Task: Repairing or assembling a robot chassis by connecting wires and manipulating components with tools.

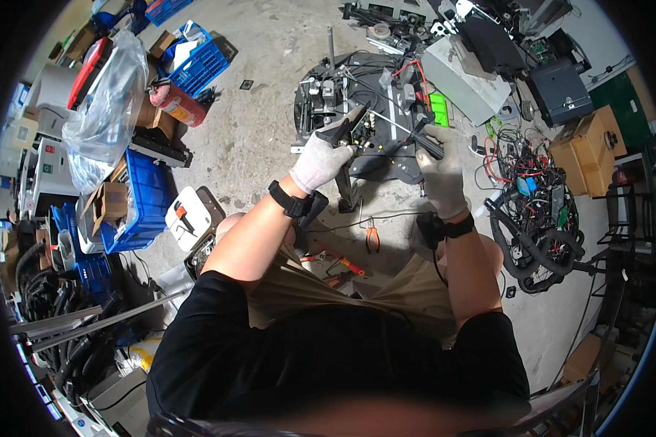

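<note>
White work gloves cover both hands. In my right hand (443,175), the fingers are wrapped round the dark handle of a screwdriver (391,121). Its thin shaft points up and left over a black machine base (375,164) on the floor. My left hand (321,159) is closed on a black angular part (342,130) at the base's near left side. I cannot tell whether that part is fixed to the base. Wires, small fittings and a red cable (418,71) lie across the base. The screwdriver's tip is near the left hand's part; contact is unclear.
Orange-handled pliers (372,239) and a red-and-yellow-handled tool (351,264) lie between my legs. At right sit a wire heap (532,211), a cardboard box (587,156) and a grey metal case (463,84). Blue crates (147,211) and a red fire extinguisher (178,105) stand left.
</note>
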Tool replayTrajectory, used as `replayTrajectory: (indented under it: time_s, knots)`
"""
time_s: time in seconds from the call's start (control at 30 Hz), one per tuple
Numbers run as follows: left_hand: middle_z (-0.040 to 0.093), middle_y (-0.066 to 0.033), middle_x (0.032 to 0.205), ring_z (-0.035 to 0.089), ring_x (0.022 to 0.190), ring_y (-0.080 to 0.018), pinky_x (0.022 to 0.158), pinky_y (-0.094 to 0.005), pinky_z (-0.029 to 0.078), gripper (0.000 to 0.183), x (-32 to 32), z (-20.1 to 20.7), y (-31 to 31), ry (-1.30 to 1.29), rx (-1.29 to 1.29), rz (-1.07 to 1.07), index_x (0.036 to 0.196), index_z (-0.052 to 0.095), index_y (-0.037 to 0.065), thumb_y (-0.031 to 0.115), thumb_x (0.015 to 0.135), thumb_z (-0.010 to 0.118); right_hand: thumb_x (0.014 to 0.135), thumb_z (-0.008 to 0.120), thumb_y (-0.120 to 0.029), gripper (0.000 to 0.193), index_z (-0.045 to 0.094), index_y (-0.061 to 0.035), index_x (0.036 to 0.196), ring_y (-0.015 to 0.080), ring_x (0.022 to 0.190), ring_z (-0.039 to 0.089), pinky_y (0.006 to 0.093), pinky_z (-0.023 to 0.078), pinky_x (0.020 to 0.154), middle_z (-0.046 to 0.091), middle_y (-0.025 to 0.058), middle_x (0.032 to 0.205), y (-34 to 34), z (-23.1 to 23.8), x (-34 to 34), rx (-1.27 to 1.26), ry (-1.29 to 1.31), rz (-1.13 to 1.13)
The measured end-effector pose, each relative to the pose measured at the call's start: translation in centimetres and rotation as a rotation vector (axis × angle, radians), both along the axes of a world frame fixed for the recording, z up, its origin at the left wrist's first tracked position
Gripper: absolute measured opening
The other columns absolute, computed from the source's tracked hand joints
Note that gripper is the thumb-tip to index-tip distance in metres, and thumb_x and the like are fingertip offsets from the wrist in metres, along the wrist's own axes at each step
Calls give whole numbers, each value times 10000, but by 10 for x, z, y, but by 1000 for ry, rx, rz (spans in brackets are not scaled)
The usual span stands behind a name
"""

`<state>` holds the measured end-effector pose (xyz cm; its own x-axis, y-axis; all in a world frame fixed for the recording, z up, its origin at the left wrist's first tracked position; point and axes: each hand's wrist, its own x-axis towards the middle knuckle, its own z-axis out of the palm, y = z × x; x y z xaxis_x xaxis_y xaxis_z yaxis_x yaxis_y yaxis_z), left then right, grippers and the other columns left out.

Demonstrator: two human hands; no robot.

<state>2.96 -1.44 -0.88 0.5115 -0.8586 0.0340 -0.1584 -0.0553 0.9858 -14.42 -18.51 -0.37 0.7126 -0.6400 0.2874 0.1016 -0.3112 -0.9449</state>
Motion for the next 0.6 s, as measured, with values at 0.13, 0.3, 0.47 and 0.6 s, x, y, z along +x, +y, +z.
replayTrajectory:
  time_s: [0.13,0.3,0.47,0.6]
  knots:
    - [616,-44,1277,554,1074,-85,938,-251,455,761,-3,-1,-2,-75,-56,0,1493,402,97,-93,760,480,905,519,-53,313,542,-33,1217,58,601,462,211,406,558,526,-3,809,-10,-3,-4,189,49,24]
    - [617,-43,1280,548,1086,-85,946,-248,450,744,-6,2,-2,-63,-102,-10,1488,409,98,-82,770,482,941,522,-108,335,508,-28,1267,53,695,482,191,420,611,536,8,892,-15,-6,-7,119,-41,47]
    - [583,-123,1354,527,1222,-142,1055,-285,390,680,-9,6,0,-64,-44,-30,1467,420,58,-56,801,500,954,503,-130,312,516,-18,1245,46,646,453,194,399,582,496,-13,823,-8,0,-5,45,-5,-65]
    - [578,-130,1362,524,1234,-146,1054,-285,390,683,-9,5,-1,-63,-67,-42,1465,424,58,-61,796,493,950,503,-117,301,529,-11,1231,49,655,457,190,401,593,503,-10,836,-15,4,-10,271,18,36]
